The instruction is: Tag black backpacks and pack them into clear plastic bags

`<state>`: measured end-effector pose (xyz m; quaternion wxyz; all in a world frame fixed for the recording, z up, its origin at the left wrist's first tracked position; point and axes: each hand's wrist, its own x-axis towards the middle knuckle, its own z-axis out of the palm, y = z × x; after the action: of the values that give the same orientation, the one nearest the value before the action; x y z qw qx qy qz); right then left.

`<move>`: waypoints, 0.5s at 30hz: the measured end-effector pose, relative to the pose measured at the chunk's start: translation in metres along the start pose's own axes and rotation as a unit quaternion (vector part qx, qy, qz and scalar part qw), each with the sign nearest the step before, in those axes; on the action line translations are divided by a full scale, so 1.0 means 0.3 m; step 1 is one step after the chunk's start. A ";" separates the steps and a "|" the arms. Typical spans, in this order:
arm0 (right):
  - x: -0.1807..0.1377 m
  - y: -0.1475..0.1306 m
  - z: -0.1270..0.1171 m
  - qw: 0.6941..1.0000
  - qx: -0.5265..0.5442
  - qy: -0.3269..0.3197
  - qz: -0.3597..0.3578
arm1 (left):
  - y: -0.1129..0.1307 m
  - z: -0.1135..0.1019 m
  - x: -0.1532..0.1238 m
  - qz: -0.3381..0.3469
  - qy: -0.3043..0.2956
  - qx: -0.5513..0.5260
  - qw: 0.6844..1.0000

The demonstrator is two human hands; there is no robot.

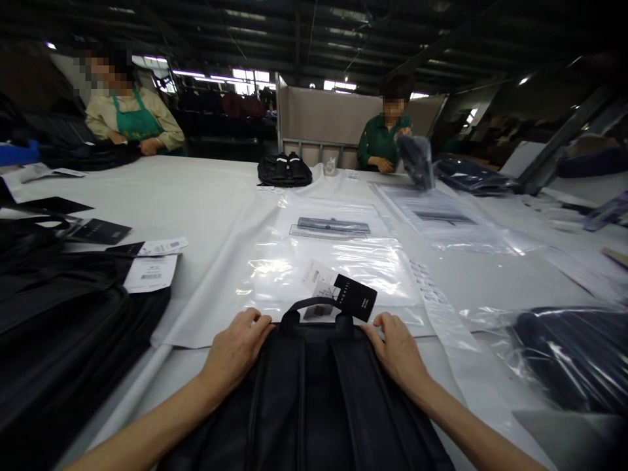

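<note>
A black backpack [321, 392] lies in front of me, its shoulder straps facing up and its top handle pointing away. My left hand [240, 343] is closed on the backpack's top left corner. At the top right corner, my right hand [395, 347] grips the edge between thumb and fingers. A black hang tag [357, 297] and white paper labels [318, 278] hang by the handle. Just beyond it lies a clear plastic bag [338, 258] with a printed panel, flat on the white table [210, 190]. Whether the backpack's top edge touches the plastic bag, I cannot tell.
Black backpacks with tags [63, 327] are stacked at left. A bagged dark item [574, 353] lies at right, beside a strip of labels [441, 327]. Another backpack [284, 170] sits at the far edge. Two co-workers stand across the table, one holding a plastic-wrapped item [416, 160].
</note>
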<state>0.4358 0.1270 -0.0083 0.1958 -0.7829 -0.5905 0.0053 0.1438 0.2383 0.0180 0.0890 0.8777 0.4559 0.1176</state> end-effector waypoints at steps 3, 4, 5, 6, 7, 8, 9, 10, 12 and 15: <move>-0.008 -0.003 0.007 0.999 -0.040 0.003 -0.008 | -0.007 -0.001 -0.009 0.011 0.006 0.057 0.998; -0.008 -0.005 0.008 0.998 -0.058 -0.006 -0.003 | -0.007 -0.005 -0.004 -0.006 -0.009 0.055 0.998; -0.005 -0.008 0.007 0.997 -0.077 -0.012 0.002 | -0.006 -0.010 0.003 -0.025 -0.026 0.050 0.998; -0.003 -0.011 0.006 0.995 -0.094 -0.014 0.006 | -0.003 -0.014 0.011 -0.041 -0.040 0.047 0.997; 0.000 -0.016 0.004 0.994 -0.109 -0.016 0.007 | 0.001 -0.019 0.019 -0.050 -0.050 0.049 0.996; 0.003 -0.020 0.001 0.993 -0.119 -0.019 0.005 | 0.006 -0.023 0.024 -0.055 -0.058 0.058 0.995; 0.006 -0.026 -0.003 0.992 -0.126 -0.024 0.001 | 0.011 -0.027 0.028 -0.056 -0.067 0.075 0.993; 0.008 -0.031 -0.008 0.991 -0.129 -0.030 -0.003 | 0.015 -0.031 0.031 -0.060 -0.076 0.097 0.991; 0.012 -0.040 -0.022 0.991 -0.125 -0.048 -0.007 | 0.018 -0.040 0.032 -0.075 -0.096 0.133 0.984; 0.022 -0.040 -0.044 0.994 -0.084 -0.069 0.012 | 0.007 -0.057 0.038 -0.113 -0.110 0.085 0.984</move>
<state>0.4300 0.1317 0.0091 0.0879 -0.8014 -0.5915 0.0121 0.1469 0.2475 0.0362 0.0765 0.8323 0.5482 -0.0296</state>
